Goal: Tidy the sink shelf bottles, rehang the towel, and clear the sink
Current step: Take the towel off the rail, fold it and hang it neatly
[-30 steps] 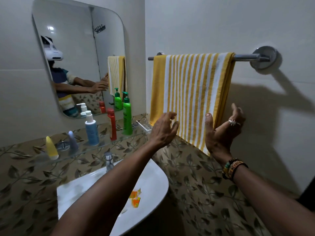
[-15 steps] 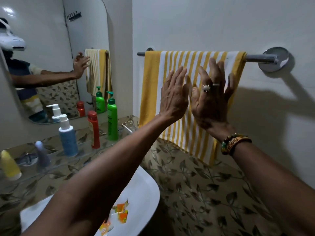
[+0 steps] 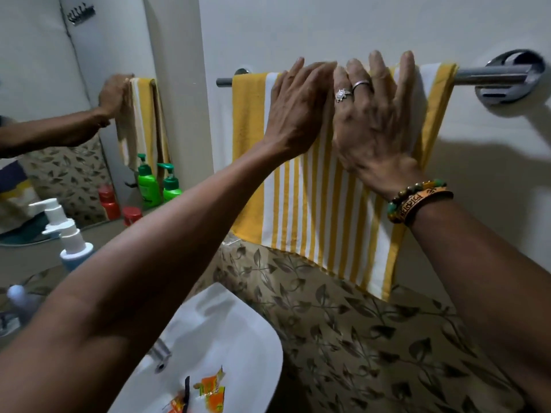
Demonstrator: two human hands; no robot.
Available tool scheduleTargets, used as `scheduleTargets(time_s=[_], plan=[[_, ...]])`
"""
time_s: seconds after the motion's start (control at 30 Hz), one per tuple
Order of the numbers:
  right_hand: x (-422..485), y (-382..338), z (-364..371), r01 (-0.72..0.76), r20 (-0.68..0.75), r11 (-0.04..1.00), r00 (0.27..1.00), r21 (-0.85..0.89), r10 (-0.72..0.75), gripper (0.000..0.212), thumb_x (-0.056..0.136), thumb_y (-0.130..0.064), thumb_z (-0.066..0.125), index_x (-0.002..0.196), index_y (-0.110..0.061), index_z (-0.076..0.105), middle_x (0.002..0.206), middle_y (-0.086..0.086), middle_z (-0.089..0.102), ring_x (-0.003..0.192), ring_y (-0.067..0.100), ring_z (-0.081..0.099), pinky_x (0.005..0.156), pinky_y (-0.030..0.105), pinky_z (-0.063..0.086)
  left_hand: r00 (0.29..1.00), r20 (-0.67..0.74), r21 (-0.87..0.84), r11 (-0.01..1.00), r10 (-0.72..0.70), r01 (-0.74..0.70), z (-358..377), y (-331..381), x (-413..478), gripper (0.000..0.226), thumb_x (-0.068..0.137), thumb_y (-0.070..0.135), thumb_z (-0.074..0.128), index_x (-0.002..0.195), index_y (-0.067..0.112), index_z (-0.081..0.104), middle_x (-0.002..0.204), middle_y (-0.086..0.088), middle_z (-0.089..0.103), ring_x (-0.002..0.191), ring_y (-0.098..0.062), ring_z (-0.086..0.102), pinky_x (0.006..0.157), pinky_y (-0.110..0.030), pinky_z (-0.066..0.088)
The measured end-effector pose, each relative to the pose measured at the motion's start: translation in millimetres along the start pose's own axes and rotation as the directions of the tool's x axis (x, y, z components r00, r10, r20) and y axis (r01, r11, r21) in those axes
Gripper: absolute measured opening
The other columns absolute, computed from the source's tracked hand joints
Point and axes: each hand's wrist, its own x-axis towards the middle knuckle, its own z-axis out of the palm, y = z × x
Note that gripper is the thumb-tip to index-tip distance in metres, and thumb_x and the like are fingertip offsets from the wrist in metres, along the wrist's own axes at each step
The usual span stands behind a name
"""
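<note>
A yellow-and-white striped towel [image 3: 301, 210] hangs folded over the chrome towel bar [image 3: 483, 79] on the right wall. My left hand [image 3: 295, 111] and my right hand [image 3: 378, 120] lie flat against the towel side by side, fingers straight, fingertips at the bar. Below, the white sink [image 3: 238, 332] holds orange wrappers [image 3: 208, 391] near its drain. On the shelf at left stand a green pump bottle [image 3: 171, 186], a red bottle [image 3: 132, 215] and a blue-and-white spray bottle [image 3: 71, 245], partly hidden by my left forearm.
A mirror [image 3: 59, 114] covers the left wall and repeats the towel, my hands and the bottles. A chrome tap [image 3: 161, 350] stands at the sink's back edge. Leaf-patterned tiles [image 3: 357, 338] run under the towel.
Both hands have slid up the towel, from below its lower part to flat against it with fingertips at the bar. The view has moved closer and turned right.
</note>
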Motion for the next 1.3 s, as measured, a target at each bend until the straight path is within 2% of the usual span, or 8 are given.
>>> scheduleTargets(time_s=[0.17, 0.37, 0.53, 0.7, 0.83, 0.97, 1.1, 1.3], plan=[[9.9, -22.3, -25.9, -0.198, -0.671, 0.856, 0.71, -0.478, -0.21, 0.049, 0.105, -0.022, 0.021, 0.149, -0.007, 0.036, 0.139, 0.021, 0.05, 0.141, 0.04, 0.033, 0.117, 0.065, 0.005, 0.998, -0.006, -0.012, 0.998, 0.059, -0.059, -7.0, -29.8, 13.5, 0.036, 0.106, 0.031, 0.033, 0.131, 0.02, 0.057, 0.123, -0.002, 0.059, 0.117, -0.019, 0.05, 0.109, -0.034, 0.027], [-4.1, 4.2, -31.5, -0.398, -0.768, 0.809, 0.632, -0.433, -0.099, 0.05, 0.107, -0.036, 0.016, 0.144, -0.012, 0.04, 0.138, 0.017, 0.05, 0.144, 0.037, 0.029, 0.117, 0.068, 0.006, 0.998, 0.028, -0.012, 0.998, 0.062, -0.061, -12.0, -84.3, 18.4, 0.036, 0.106, 0.035, 0.032, 0.128, 0.02, 0.056, 0.12, -0.005, 0.056, 0.116, -0.021, 0.047, 0.109, -0.036, 0.027], [-4.8, -3.8, -24.0, -0.416, -0.834, 0.863, 0.552, -0.286, -0.011, 0.057, 0.107, -0.044, 0.019, 0.154, -0.013, 0.031, 0.163, 0.015, 0.022, 0.152, 0.036, 0.009, 0.119, 0.058, 0.0, 0.998, 0.014, -0.051, 0.997, 0.063, -0.062, -5.1, -102.4, 16.7, 0.043, 0.104, 0.044, 0.028, 0.133, 0.023, 0.052, 0.134, -0.004, 0.052, 0.138, -0.025, 0.036, 0.118, -0.045, 0.014], [-14.3, -15.7, 23.5, -0.153, -0.927, 0.987, 0.363, 0.04, 0.094, 0.063, 0.102, -0.028, 0.047, 0.152, 0.003, 0.026, 0.158, 0.029, 0.018, 0.149, 0.041, 0.017, 0.123, 0.042, 0.015, 0.996, -0.049, -0.104, 0.993, -0.07, 0.065, 12.2, -110.7, -17.1, 0.058, 0.104, 0.042, 0.036, 0.155, 0.018, 0.026, 0.164, -0.013, 0.014, 0.152, -0.038, 0.003, 0.12, -0.052, 0.007], [-24.3, -13.0, 61.2, -0.027, -0.829, 0.936, 0.455, 0.351, 0.324, 0.071, 0.1, -0.023, 0.053, 0.154, 0.005, 0.016, 0.16, 0.021, 0.02, 0.148, 0.022, 0.018, 0.122, 0.024, 0.014, 0.974, -0.021, -0.264, 0.941, -0.226, 0.212, 25.3, -118.4, -48.0, 0.072, 0.101, 0.041, 0.047, 0.156, 0.008, 0.016, 0.164, -0.021, 0.003, 0.151, -0.04, 0.001, 0.119, -0.055, 0.006], [-38.2, -1.2, 87.5, -0.124, -0.68, 0.827, 0.509, 0.549, 0.528, 0.066, 0.1, -0.037, 0.053, 0.149, 0.0, 0.027, 0.149, 0.018, 0.044, 0.135, 0.029, 0.046, 0.11, 0.046, 0.04, 0.893, 0.164, -0.45, 0.774, -0.419, 0.446, 34.8, -139.6, -82.9, 0.083, 0.096, 0.047, 0.053, 0.156, 0.011, 0.009, 0.162, -0.013, 0.014, 0.148, -0.031, 0.02, 0.116, -0.046, 0.024], [-52.6, 11.3, 112.7, -0.264, -0.608, 0.796, 0.53, 0.544, 0.591, 0.055, 0.102, -0.04, 0.049, 0.138, 0.003, 0.042, 0.135, 0.021, 0.055, 0.124, 0.035, 0.054, 0.102, 0.047, 0.046, 0.808, 0.387, -0.453, 0.672, -0.444, 0.586, 47.5, -163.8, -123.3, 0.041, 0.101, 0.038, 0.051, 0.133, 0.016, 0.04, 0.125, 0.0, 0.054, 0.115, -0.028, 0.057, 0.088, -0.038, 0.049], [-61.1, 17.8, 138.9, -0.313, -0.576, 0.782, 0.541, 0.538, 0.613, 0.022, 0.105, -0.036, 0.044, 0.105, -0.013, 0.042, 0.103, 0.009, 0.057, 0.093, 0.027, 0.056, 0.075, 0.034, 0.041, 0.757, 0.37, -0.431, 0.623, -0.538, 0.653, 60.5, -175.8, -170.0, 0.014, 0.099, 0.026, 0.054, 0.087, 0.02, 0.051, 0.08, 0.009, 0.055, 0.07, -0.007, 0.049, 0.057, -0.024, 0.036]])
